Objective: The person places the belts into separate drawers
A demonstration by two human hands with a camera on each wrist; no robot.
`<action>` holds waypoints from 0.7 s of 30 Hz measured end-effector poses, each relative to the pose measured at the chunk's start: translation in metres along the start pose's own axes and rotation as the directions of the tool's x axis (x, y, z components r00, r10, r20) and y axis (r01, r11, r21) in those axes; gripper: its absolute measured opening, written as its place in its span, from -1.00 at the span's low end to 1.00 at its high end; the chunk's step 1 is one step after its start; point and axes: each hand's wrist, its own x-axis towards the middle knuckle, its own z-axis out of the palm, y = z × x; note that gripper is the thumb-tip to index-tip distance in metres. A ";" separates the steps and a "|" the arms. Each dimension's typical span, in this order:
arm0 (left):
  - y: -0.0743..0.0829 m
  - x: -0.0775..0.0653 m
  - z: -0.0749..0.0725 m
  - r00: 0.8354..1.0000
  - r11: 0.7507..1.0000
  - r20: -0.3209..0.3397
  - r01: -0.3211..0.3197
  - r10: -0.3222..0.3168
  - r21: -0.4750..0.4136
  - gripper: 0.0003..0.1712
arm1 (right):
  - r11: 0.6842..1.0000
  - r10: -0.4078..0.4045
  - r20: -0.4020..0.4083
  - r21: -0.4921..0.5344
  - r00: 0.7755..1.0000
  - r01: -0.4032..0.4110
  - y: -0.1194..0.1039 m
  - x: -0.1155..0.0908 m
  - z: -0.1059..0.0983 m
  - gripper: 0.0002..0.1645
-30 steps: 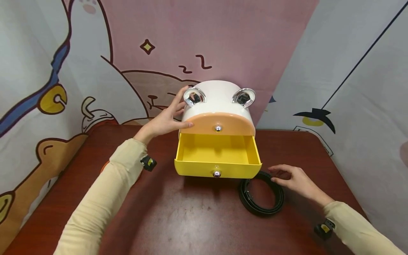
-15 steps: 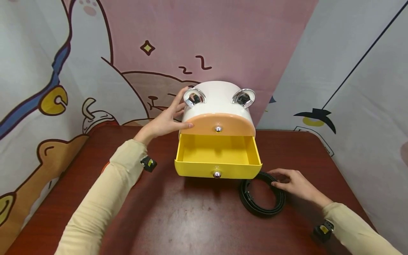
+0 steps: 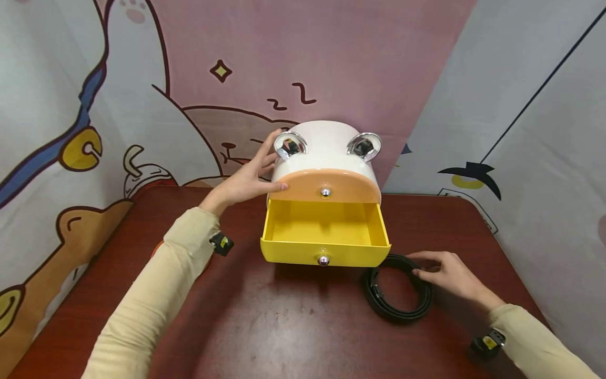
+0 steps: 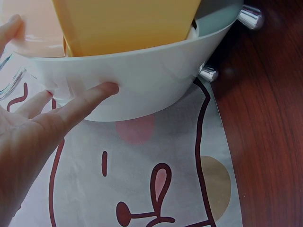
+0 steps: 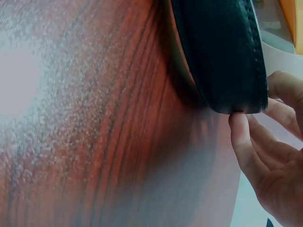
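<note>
A small white drawer cabinet (image 3: 326, 145) with two chrome eye-shaped parts stands at the table's back. Its upper orange drawer (image 3: 303, 181) is closed, while the lower yellow drawer (image 3: 289, 252) is pulled out with nothing inside. My left hand (image 3: 243, 181) rests against the cabinet's left side, thumb on the orange front. The left wrist view shows straight fingers (image 4: 94, 97) pressed to the white wall (image 4: 151, 82). To the right, a coiled black belt (image 3: 402, 315) lies in front of the cabinet. My right hand (image 3: 450, 273) pinches the coil's right edge between thumb and fingers.
The reddish-brown wooden table (image 3: 284, 326) carries everything. A printed cartoon cloth (image 3: 360, 63) hangs close behind the cabinet. Part of an orange-rimmed thing (image 3: 157, 247) peeks out beneath my left forearm. Chrome feet (image 4: 208, 73) stick out from the cabinet's base.
My right hand and the belt coil have shifted slightly to the right, and the thumb has come onto the coil. The left hand and the drawers stay put.
</note>
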 end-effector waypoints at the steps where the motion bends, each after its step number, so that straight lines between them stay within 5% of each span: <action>1: 0.001 0.000 0.000 1.000 1.000 0.001 0.000 0.000 -0.002 0.30 | 1.000 0.003 -0.005 -0.003 1.000 -0.003 0.001 0.000 0.000 -0.62; 21: -0.002 0.000 0.000 1.000 1.000 -0.006 -0.020 0.020 0.017 0.26 | 0.998 0.019 -0.170 -0.055 0.985 -0.029 0.011 -0.009 -0.018 -0.67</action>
